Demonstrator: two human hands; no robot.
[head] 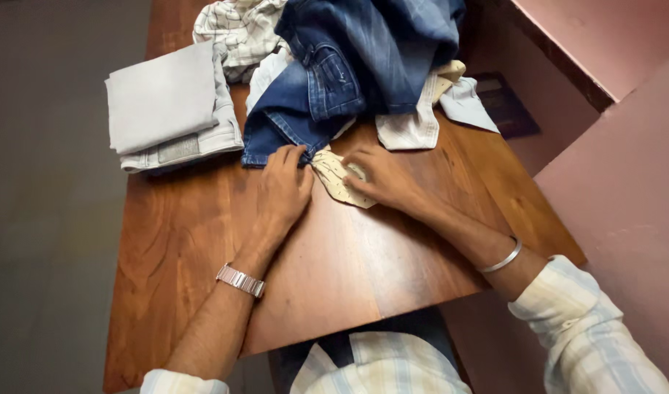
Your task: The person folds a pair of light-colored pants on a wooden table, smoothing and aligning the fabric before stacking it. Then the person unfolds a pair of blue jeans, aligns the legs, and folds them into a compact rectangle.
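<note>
both hands flat on the table [203, 241]: left hand [283, 191] fingers spread beside jeans [349, 66], right hand [382, 177] fingers pressing the cream patterned cloth [334, 179].

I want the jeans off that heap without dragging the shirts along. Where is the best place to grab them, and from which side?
Probably the dark blue jeans by the hem corner lying flat on the wooden table, beside the left hand. It juts toward the near edge, clear of the light garments, so come from the near side, pinching fabric only there.
</note>
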